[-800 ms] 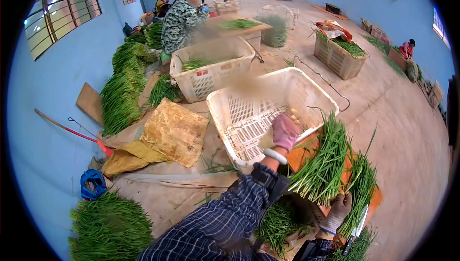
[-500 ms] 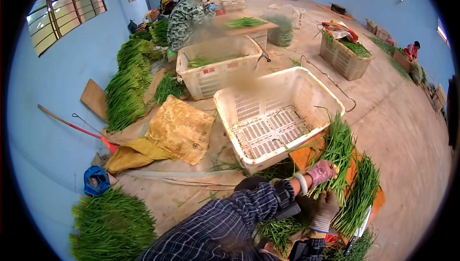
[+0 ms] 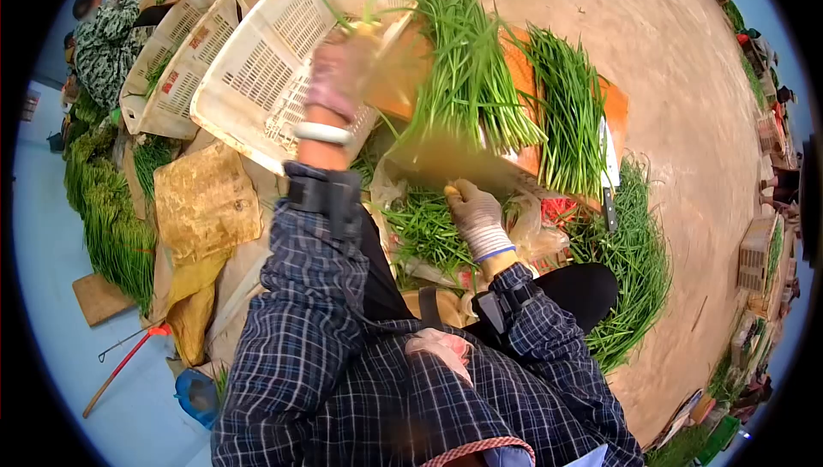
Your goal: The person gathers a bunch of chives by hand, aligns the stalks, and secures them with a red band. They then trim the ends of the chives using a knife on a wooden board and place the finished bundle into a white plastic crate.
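Closed, as far as the blur shows, the pink-gloved left hand (image 3: 339, 73) grips pale stalks (image 3: 373, 34) over the rim of the white crate (image 3: 257, 64). Right of it a bunch of chives (image 3: 467, 73) lies fanned on the orange board (image 3: 619, 111), and the right hand (image 3: 476, 214) curls at its cut ends; whether it pinches them I cannot tell.

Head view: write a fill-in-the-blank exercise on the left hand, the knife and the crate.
1. The left hand is gloved in ___.
2. The blade of the knife lies on an ___ board.
3. The slatted plastic crate next to the left hand is ___ in colour.

Missing words: pink; orange; white.
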{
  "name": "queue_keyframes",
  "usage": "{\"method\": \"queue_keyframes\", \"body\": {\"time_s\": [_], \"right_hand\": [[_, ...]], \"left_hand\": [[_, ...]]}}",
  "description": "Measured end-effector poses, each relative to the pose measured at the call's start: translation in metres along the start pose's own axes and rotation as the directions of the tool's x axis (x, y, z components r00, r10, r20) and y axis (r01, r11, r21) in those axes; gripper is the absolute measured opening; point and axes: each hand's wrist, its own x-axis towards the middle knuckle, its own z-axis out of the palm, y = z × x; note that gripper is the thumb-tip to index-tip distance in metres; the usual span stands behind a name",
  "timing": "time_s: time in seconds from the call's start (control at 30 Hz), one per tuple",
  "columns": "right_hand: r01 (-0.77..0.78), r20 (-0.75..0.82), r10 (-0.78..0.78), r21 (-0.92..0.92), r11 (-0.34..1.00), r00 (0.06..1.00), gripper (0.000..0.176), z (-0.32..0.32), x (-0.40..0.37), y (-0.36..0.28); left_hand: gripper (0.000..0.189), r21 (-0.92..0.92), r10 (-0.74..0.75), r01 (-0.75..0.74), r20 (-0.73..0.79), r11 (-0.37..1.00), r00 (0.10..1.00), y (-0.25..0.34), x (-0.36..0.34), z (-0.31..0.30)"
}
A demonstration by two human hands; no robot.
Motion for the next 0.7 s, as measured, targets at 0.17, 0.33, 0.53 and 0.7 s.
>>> {"method": "queue_keyframes", "body": {"time_s": [0.17, 0.33, 0.53, 0.7], "right_hand": [[0.021, 0.078, -0.009, -0.164, 0.986, 0.997, 0.029, -0.008, 0.015, 0.014], [0.006, -0.065, -0.009, -0.045, 0.999, 0.998, 0.037, -0.047, 0.051, -0.026], [0.013, 0.401, 0.018, -0.072, 0.997, 0.916, 0.049, 0.020, 0.070, 0.004], [0.014, 0.214, -0.027, 0.060, 0.998, 0.976, 0.054, 0.134, 0.090, 0.053]], "left_hand": [[0.018, 0.134, -0.042, 0.045, -0.026, 0.990, 0.999, -0.028, 0.041, -0.061], [0.019, 0.614, -0.194, 0.170, -0.028, 0.771, 0.981, -0.051, 0.033, -0.046], [0.033, 0.919, -0.315, -0.132, 0.258, 0.371, 0.913, -0.077, 0.023, -0.044], [0.032, 0.725, -0.581, 0.317, 0.139, 0.611, 0.802, -0.066, 0.006, -0.033]]}}
